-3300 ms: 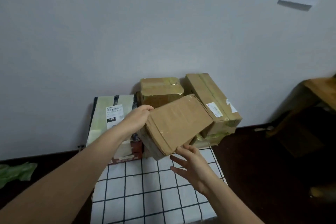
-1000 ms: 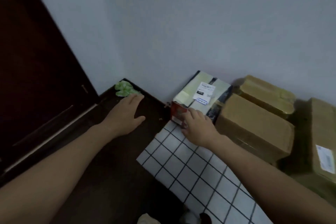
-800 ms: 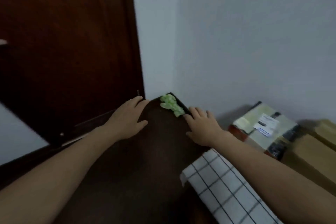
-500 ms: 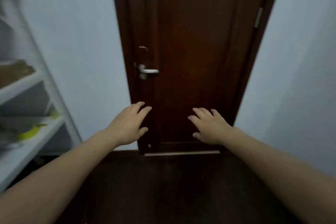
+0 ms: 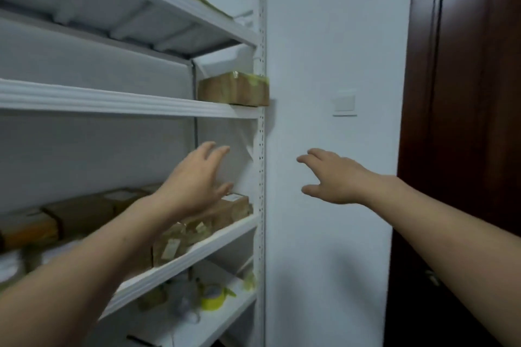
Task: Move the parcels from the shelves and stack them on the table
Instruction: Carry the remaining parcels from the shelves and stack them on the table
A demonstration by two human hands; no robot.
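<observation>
A white metal shelf unit point(image 5: 127, 103) fills the left of the view. A brown parcel with yellow tape point(image 5: 233, 89) sits at the right end of an upper shelf. Several brown parcels point(image 5: 81, 213) line the shelf below, one with a white label point(image 5: 232, 207) at its right end. My left hand point(image 5: 197, 180) hovers open in front of that lower row, empty. My right hand point(image 5: 334, 176) is raised open before the white wall, right of the shelf post, holding nothing.
A roll of yellow tape point(image 5: 212, 294) and small clutter lie on the bottom shelf. A light switch point(image 5: 344, 102) is on the wall. A dark brown door point(image 5: 465, 121) stands at the right.
My view has swung left from the table with its stacked parcels, past the door, to the shelf unit. Both empty hands have risen toward the shelves.
</observation>
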